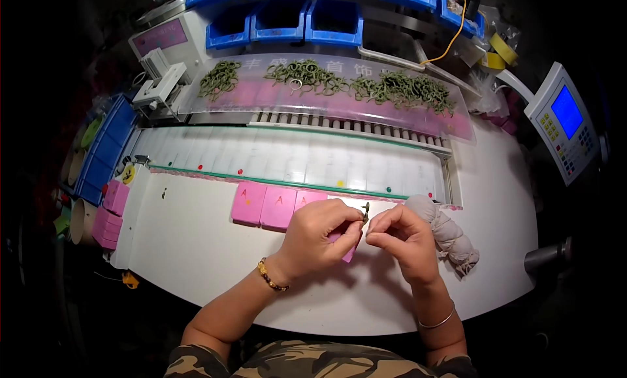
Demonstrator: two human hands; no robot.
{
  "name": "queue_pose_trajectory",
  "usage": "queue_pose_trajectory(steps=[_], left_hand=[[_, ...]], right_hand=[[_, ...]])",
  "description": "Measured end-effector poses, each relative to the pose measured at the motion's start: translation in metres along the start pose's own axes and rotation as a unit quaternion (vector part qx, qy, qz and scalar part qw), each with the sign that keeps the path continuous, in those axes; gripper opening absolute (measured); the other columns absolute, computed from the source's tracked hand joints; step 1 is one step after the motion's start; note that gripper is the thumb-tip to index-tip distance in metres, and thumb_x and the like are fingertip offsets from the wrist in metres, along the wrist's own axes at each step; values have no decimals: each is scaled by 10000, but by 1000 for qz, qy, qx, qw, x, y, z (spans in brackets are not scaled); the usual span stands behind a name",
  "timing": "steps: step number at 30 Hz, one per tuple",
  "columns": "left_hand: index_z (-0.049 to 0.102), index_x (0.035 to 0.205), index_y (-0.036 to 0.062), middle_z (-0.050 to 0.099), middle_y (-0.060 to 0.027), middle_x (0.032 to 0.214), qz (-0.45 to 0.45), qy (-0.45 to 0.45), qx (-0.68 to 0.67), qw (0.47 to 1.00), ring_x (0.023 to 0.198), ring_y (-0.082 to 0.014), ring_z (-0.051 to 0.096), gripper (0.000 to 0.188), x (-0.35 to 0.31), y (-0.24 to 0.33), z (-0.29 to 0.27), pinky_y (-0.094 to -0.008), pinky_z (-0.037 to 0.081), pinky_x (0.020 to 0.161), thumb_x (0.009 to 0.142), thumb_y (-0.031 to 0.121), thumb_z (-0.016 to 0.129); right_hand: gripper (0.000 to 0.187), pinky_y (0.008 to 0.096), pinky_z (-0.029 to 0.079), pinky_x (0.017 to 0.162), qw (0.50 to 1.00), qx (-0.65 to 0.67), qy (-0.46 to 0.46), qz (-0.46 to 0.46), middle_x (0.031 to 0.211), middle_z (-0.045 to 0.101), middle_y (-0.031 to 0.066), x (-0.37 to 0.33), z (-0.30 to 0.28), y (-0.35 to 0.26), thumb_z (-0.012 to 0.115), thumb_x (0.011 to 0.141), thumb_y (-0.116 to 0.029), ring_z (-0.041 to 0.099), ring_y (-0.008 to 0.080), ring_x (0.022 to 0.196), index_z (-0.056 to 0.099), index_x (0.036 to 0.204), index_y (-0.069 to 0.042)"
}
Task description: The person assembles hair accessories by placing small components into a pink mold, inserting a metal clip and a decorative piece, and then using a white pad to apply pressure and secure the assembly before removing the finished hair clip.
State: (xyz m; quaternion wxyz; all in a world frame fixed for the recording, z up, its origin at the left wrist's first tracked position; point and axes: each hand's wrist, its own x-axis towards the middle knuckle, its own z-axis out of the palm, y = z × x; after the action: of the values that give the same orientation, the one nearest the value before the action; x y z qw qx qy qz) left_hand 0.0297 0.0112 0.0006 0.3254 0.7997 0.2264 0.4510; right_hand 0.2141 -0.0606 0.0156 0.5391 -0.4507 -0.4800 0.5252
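My left hand (319,233) pinches a small olive-green piece (366,209) between thumb and forefinger. It looks like one of the green rings on the tray, but its full shape is hidden by the fingers. Just to the right, my right hand (406,242) is closed, thumb against fingertips; whether anything is in that pinch is too small to make out. Pink blocks (248,204) with red marks stand in a row along the bench, partly covered by my left hand. A bundled greyish-white cloth (450,237) lies beyond my right hand.
Heaps of green rings (401,91) rest on a translucent tray (261,107) over a roller conveyor (346,126). Blue bins (334,24) hang at the back. A control panel (567,120) with a blue screen stands right; more pink blocks (108,226) sit at left.
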Motion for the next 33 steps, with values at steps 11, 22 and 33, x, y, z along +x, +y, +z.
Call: queue_pose_trajectory(steps=[11,22,33], left_hand=[[676,869,-18,659,7,773,-332,-35,-282,899,692,-34,577,134,2,9,-1,-197,464,608,887,113,699],[687,971,-25,692,-24,815,-357,-29,-297,885,731,-46,611,171,-2,13,2,-200,491,662,885,120,712],[673,993,-17,659,-12,846,-346,15,-373,861,761,-42,589,163,-1,-2,1,-197,491,684,899,111,711]], right_hand=[[256,238,498,836,999,14,47,14,1038,638,42,6,-3,-10,655,911,-6,597,96,932,619,1164,4],[114,214,487,643,975,-192,100,-55,849,683,31,55,-35,-37,686,860,-40,621,71,756,680,964,6],[255,254,549,718,955,-120,249,-109,975,686,101,171,-163,-89,674,920,-149,667,140,848,649,1094,36]])
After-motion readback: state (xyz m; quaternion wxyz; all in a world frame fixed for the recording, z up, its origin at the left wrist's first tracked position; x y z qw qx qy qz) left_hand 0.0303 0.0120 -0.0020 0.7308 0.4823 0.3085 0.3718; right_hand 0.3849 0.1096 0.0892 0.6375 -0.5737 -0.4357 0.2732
